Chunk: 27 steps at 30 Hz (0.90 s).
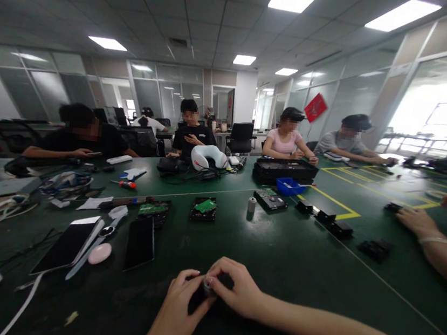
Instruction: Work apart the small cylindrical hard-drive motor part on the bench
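Near the front edge of the green table, a small grey metal cylinder [208, 285] sits between my two hands, mostly hidden by fingers. The thumb and forefinger of my left hand [179, 309] close around it from the left. From the right and above, my right hand [239, 290] pinches it at its top, its fingers bent. Farther out stands a silvery cylinder [251, 206] of similar shape, upright, beside a hard drive [270, 200]. A black phone [141, 243] lies to the left of my hands.
To the left are a tablet [66, 246], a pink round case [99, 253], a watch [107, 231] and a screwdriver [124, 184]. Ahead are an opened drive [202, 214] and a blue tray [289, 186]. A co-worker's hand [416, 221] works at right; several people sit around the table.
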Each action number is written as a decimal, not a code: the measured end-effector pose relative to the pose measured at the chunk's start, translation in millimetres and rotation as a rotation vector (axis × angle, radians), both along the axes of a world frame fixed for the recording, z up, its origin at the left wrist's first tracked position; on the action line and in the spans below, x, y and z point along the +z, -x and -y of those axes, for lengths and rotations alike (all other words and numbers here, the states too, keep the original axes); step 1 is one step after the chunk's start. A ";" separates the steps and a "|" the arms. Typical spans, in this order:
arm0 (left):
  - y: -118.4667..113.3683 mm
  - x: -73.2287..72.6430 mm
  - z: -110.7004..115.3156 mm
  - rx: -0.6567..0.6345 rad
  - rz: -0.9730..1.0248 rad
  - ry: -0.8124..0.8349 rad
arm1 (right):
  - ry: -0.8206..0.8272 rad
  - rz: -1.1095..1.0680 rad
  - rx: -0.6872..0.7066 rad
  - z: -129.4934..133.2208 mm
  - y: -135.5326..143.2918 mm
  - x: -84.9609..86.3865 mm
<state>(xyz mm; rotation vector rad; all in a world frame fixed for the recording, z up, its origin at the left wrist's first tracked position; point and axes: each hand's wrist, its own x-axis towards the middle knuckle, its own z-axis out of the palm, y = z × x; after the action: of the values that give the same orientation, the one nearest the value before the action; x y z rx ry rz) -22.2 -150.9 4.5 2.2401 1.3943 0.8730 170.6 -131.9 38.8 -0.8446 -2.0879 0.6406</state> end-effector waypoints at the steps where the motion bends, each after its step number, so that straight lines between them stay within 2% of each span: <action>1: -0.3 0.7 0.1 0.003 0.000 -0.001 | -0.001 -0.005 -0.001 -0.4 0.0 -2.3; 10: -1.5 6.9 1.2 -0.052 -0.032 -0.058 | -0.136 0.144 0.069 2.3 -4.8 -10.9; 17: 0.7 4.4 2.3 -0.067 -0.024 -0.077 | -0.144 0.198 0.039 2.6 -3.9 -11.3; 20: 6.0 8.0 -1.6 -0.029 -0.034 -0.098 | -0.133 0.178 0.051 3.4 -4.4 -11.0; 23: 21.2 21.2 -21.7 0.138 -0.073 -0.175 | -0.106 0.172 0.043 3.6 -5.4 -11.3; 24: 28.9 27.0 -32.5 0.244 -0.091 -0.211 | -0.097 0.177 0.043 3.4 -5.8 -11.4; 27: 54.6 41.2 -70.5 0.673 -0.213 -0.235 | -0.089 0.185 0.058 2.9 -6.3 -12.0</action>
<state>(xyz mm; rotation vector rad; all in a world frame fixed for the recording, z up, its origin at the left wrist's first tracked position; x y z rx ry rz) -76.8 -80.4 45.7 2.0783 2.3242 1.0613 176.9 -134.8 26.8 -0.8223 -2.2965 0.5115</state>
